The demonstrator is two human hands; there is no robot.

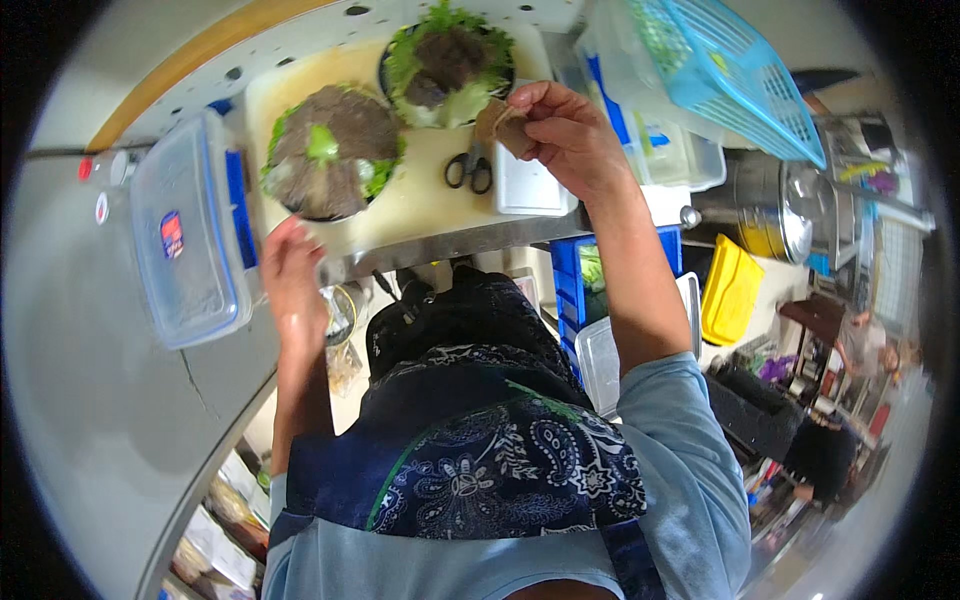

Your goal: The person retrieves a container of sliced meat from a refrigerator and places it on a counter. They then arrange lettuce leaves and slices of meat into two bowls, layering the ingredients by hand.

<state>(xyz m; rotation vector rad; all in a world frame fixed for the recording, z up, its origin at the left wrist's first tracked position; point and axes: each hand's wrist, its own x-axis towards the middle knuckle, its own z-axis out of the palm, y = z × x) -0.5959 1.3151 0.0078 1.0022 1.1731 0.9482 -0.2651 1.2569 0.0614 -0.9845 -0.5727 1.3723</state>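
Note:
My right hand [566,139] pinches a thin brownish piece of food [506,129] above the cutting board's right part. My left hand [294,262], slightly blurred, is at the board's front left edge, just below a bowl of red and green lettuce leaves [330,154]; whether its fingers hold anything I cannot tell. A second bowl of green and dark red lettuce [450,67] stands farther back. Scissors with black handles [469,172] lie on the pale cutting board [420,202]. Beside them, partly behind my right hand, is a white lidded box [529,187].
A clear lidded plastic container [187,232] is at the left. Clear tubs [682,154] and a light blue plastic basket [750,82] stand at the right. Below the counter edge are a blue crate [568,281] and a yellow lid [731,291]. Other people are at the far right.

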